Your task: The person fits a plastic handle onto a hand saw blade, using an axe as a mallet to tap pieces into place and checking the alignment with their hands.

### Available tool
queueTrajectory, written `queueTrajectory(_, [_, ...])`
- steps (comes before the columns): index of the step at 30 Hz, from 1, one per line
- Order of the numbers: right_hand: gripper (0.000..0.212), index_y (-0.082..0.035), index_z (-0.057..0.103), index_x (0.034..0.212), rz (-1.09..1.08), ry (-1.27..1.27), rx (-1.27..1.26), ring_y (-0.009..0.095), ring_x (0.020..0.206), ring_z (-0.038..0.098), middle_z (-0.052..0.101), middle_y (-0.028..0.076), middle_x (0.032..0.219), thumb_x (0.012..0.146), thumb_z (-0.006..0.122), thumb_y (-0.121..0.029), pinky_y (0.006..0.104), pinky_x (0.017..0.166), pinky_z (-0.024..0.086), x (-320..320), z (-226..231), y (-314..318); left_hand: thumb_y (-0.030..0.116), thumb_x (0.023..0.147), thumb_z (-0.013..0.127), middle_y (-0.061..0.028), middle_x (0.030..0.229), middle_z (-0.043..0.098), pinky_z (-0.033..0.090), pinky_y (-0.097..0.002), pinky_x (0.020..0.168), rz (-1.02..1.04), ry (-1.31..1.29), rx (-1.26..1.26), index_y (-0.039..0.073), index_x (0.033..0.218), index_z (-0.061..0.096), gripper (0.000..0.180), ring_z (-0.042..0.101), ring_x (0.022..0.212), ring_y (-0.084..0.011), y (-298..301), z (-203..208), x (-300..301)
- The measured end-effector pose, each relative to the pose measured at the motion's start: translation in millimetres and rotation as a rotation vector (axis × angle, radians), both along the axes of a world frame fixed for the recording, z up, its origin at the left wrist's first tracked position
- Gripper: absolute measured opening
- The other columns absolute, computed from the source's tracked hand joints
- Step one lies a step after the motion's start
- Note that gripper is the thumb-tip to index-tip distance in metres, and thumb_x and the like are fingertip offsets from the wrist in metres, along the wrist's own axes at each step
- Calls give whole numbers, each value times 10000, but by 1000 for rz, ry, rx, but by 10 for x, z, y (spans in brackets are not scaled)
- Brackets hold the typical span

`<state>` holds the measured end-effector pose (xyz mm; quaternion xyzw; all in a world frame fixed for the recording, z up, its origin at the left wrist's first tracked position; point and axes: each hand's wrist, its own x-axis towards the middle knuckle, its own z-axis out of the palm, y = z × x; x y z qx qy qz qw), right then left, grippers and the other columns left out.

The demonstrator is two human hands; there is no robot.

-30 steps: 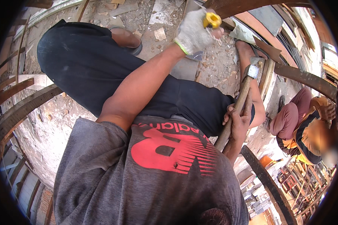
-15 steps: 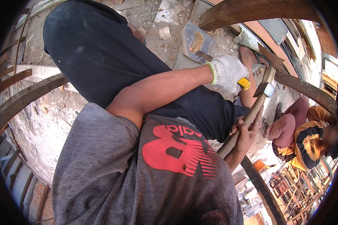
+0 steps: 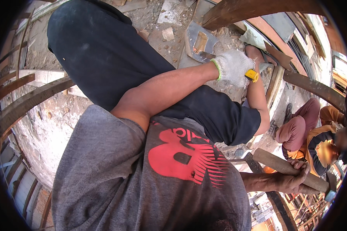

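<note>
My left hand (image 3: 234, 68), in a white knit glove with a green cuff edge, is closed around a yellow-handled chisel (image 3: 252, 75). The handle's end sticks out on the right, and part of a flat dark blade shows left of the glove. Most of the tool is hidden by the fingers. Beside the blade lies a grey board (image 3: 189, 41) with a rectangular opening. My bare right hand (image 3: 295, 178) is out at the lower right, wrapped around the thick wooden handle of a hammer (image 3: 275, 161). The metal hammer head is at the far right, apart from the chisel.
A person (image 3: 316, 148) in an orange and black top sits at the right. Curved wooden beams (image 3: 258, 12) cross the top, sides and lower right. Debris and broken pieces (image 3: 168, 34) litter the rough floor. My bare foot (image 3: 254, 54) is near the chisel.
My right hand has swung the hammer away from the chisel, down and to the right. My left hand has stayed nearly in place, still gripping the chisel.
</note>
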<state>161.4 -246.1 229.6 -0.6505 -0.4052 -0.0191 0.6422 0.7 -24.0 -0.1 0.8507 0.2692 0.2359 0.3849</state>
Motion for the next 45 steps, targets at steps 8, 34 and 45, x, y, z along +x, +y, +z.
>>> queueTrajectory(8, [892, -170, 160, 1631, 394, 286, -834, 119, 576, 538, 613, 71, 878, 881, 607, 13, 231, 520, 453, -652, -1028, 64, 357, 643, 780, -202, 836, 706, 556, -495, 698, 11, 76, 27, 74, 863, 716, 365, 703, 808, -394, -19, 47, 12])
queueTrajectory(34, [940, -120, 173, 1621, 378, 546, -810, 110, 534, 548, 579, 64, 802, 798, 585, 69, 222, 453, 459, -649, -1382, 146, 163, 805, 799, -38, 771, 663, 516, -288, 643, 768, -783, -425, 4, 903, 631, 251, 623, 700, -131, 487, -101, -678])
queueTrajectory(45, [941, -132, 157, 1623, 362, 547, -777, 122, 542, 566, 584, 72, 771, 814, 593, 68, 229, 461, 470, -620, -1330, 60, 370, 667, 785, -178, 804, 701, 550, -491, 720, -71, 13, 105, 104, 916, 711, 372, 699, 794, -384, -53, 104, -116])
